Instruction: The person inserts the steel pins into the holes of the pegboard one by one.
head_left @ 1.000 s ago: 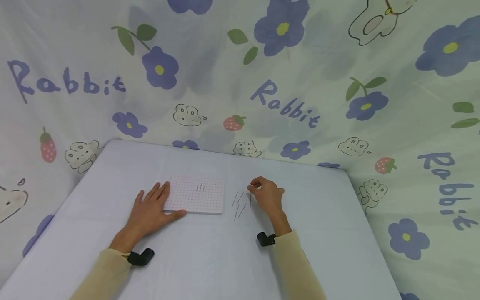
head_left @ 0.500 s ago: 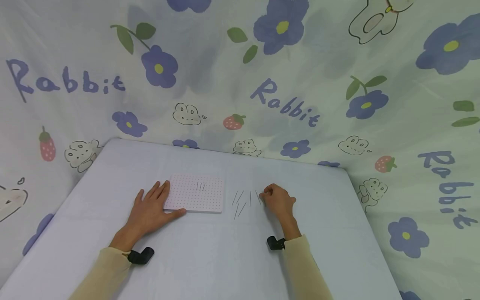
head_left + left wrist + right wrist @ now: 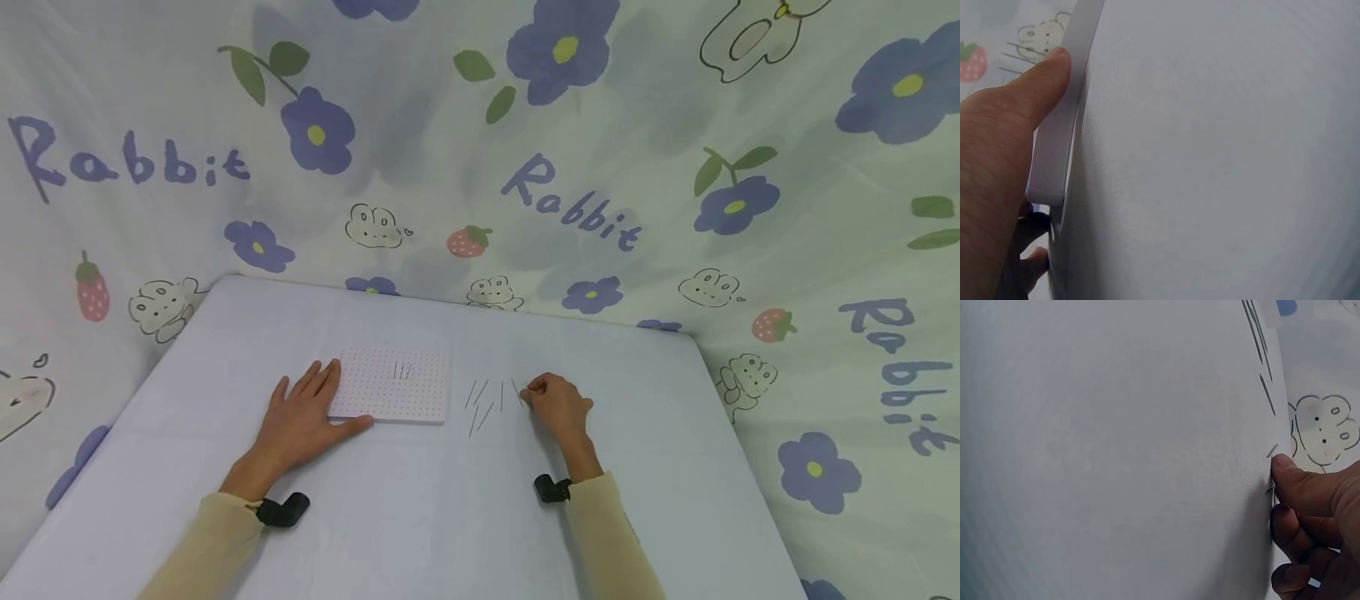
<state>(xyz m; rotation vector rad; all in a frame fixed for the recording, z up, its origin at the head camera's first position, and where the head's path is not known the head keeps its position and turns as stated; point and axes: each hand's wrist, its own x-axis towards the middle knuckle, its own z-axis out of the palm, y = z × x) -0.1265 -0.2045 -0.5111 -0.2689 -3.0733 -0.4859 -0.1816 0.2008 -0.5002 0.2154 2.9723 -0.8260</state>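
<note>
My left hand (image 3: pixel 300 421) rests at the left side of a white pegboard (image 3: pixel 367 408), fingers stretched along its left edge and thumb against its front edge. In the left wrist view the thumb (image 3: pixel 1041 87) lies on the board's side wall. Three thin dark pins (image 3: pixel 402 371) stand in the board's holes near its back. To the right, my right hand (image 3: pixel 557 404) is low over the table, pinching a thin pin (image 3: pixel 1270 489) that is mostly hidden by the thumb and fingers. Just left of the fingertips lies another pin (image 3: pixel 517 392).
Several more thin pins (image 3: pixel 480 417) lie loosely slanted on the white-covered table (image 3: pixel 420 508) between the board and my right hand. A cloth (image 3: pixel 435 150) printed with flowers and rabbits hangs behind the table. Each wrist wears a small black camera (image 3: pixel 283 510).
My right hand has moved right and slightly toward me, leaving a pin lying upright in view and uncovering another beside it. The left hand and board have stayed put.
</note>
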